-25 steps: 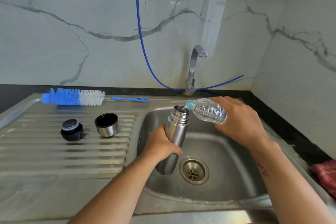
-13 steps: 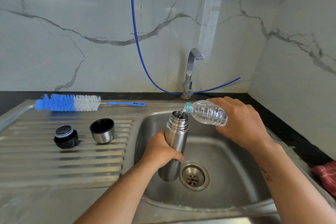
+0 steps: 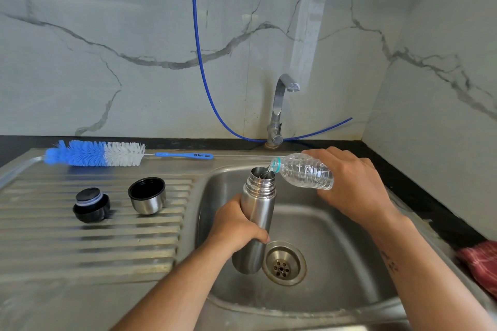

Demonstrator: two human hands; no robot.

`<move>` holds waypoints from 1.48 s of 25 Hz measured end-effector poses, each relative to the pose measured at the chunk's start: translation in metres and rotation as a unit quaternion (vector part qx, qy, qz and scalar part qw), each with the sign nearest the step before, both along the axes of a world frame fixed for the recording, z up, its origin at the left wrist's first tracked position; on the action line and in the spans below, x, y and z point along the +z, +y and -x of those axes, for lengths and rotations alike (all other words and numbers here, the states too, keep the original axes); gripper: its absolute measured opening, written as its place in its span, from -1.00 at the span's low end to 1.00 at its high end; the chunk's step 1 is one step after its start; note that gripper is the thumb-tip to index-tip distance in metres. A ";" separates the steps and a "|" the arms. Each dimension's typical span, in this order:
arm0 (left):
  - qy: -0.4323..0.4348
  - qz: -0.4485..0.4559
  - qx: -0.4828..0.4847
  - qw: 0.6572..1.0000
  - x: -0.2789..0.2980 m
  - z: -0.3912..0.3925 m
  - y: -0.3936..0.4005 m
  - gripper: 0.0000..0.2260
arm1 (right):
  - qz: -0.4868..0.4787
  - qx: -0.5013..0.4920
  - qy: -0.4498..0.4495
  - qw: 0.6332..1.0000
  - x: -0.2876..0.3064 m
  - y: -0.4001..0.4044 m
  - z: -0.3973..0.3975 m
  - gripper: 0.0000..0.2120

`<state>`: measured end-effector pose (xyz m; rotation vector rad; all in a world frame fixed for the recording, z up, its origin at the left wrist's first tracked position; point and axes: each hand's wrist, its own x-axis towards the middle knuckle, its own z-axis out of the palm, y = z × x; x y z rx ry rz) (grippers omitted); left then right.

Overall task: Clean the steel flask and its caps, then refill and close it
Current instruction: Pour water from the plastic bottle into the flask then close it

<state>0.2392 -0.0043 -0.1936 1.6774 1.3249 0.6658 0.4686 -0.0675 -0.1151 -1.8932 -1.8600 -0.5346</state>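
My left hand (image 3: 236, 226) grips the open steel flask (image 3: 258, 201) round its middle, holding it nearly upright over the sink basin (image 3: 336, 263). My right hand (image 3: 352, 185) holds a clear plastic water bottle (image 3: 304, 173) tipped on its side, its mouth at the flask's rim, and water runs from it into the flask. On the ribbed draining board (image 3: 94, 244) to the left sit the black inner stopper (image 3: 91, 205) and the steel cup cap (image 3: 147, 195), which stands mouth up.
A blue and white bottle brush (image 3: 107, 154) lies along the back of the draining board. The tap (image 3: 281, 107) stands behind the sink, with a blue hose (image 3: 199, 48) looping down the marble wall. The drain (image 3: 283, 262) is right of the flask. A red cloth (image 3: 481, 266) lies at the right edge.
The flask has come a little more upright, and the bottle's mouth stays at its rim. The caps and brush have not moved.
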 end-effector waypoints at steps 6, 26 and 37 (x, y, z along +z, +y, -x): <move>0.006 -0.004 -0.004 1.000 0.001 -0.001 -0.001 -0.46 | -0.005 -0.008 0.007 1.000 -0.001 0.000 -0.001 -0.37; 0.019 -0.007 -0.003 1.000 0.001 -0.002 -0.001 -0.42 | -0.029 -0.017 0.007 0.999 0.000 0.000 -0.004 -0.41; 0.021 -0.006 -0.007 1.000 0.000 -0.003 -0.002 -0.43 | -0.051 -0.019 -0.002 0.998 0.000 0.001 -0.006 -0.37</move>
